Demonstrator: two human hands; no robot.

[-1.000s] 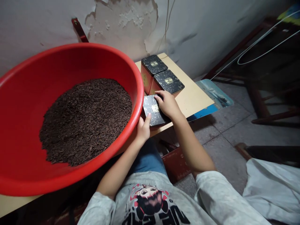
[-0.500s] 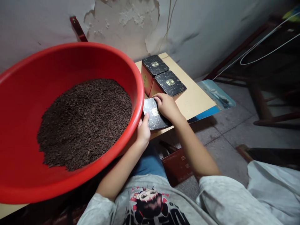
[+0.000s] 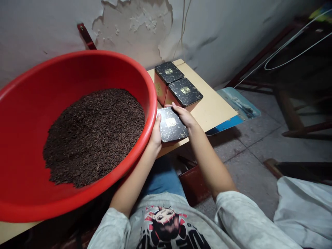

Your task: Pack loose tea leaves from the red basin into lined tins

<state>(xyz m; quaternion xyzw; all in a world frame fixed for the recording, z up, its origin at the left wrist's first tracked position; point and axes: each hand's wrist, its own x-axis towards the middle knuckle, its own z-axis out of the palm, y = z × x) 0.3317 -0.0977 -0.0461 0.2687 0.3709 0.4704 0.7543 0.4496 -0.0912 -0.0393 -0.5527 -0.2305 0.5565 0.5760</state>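
A square tin (image 3: 173, 130) with a black, gold-flecked lid stands at the table's near edge, close against the basin's rim. My left hand (image 3: 156, 134) grips its left side, thumb along the lid's edge; the other fingers are hidden. On the far right side, my right hand (image 3: 183, 114) is wrapped round the same tin. Two matching closed tins, a farther one (image 3: 169, 72) and a nearer one (image 3: 185, 91), stand just behind it. The big red basin (image 3: 153, 103) to the left holds a heap of dark, dry leaf-like strands (image 3: 95, 135), seemingly loose tea.
A pale wooden table (image 3: 215, 107) carries the basin and tins. A blue picture board (image 3: 238, 103) juts out under its right end. Behind is a wall (image 3: 135, 24) with peeling plaster. Dark wooden furniture (image 3: 293, 110) and a pale cloth (image 3: 306, 207) are to the right.
My right hand has slid off the lid's top to the tin's side, baring more of the lid. My left thumb has shifted from the lid's top to its edge. The view has moved slightly.
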